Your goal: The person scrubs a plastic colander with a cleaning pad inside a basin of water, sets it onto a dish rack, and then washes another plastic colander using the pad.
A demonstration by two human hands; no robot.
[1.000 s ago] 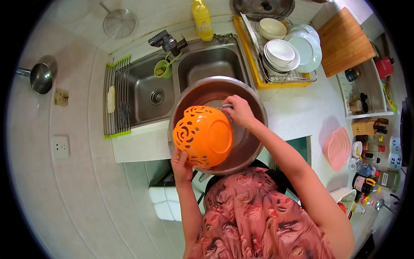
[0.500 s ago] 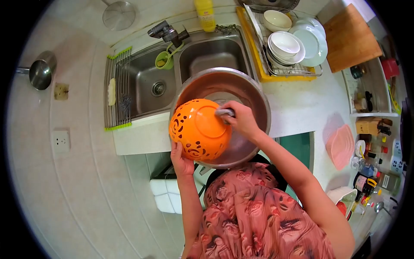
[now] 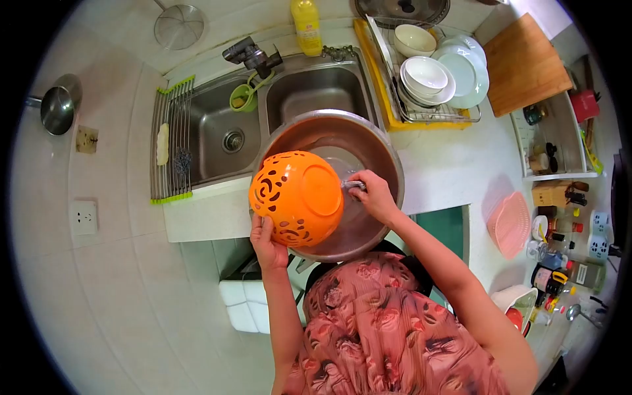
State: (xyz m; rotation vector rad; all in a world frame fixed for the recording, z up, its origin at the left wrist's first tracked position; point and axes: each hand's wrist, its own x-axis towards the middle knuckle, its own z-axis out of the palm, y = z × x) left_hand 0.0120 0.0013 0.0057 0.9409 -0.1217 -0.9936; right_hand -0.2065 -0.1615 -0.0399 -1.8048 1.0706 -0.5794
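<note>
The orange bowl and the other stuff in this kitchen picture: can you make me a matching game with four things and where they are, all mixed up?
Things
1. round orange plastic bowl with cut-out holes
2. tall bottle of yellow liquid
3. rectangular brown wooden board
4. pink plastic basket with small holes

Places
A. next to the white plates
B. in the person's left grip
C. near the row of jars and bottles
D. behind the double metal sink

Right pairs: 1-B, 2-D, 3-A, 4-C
</note>
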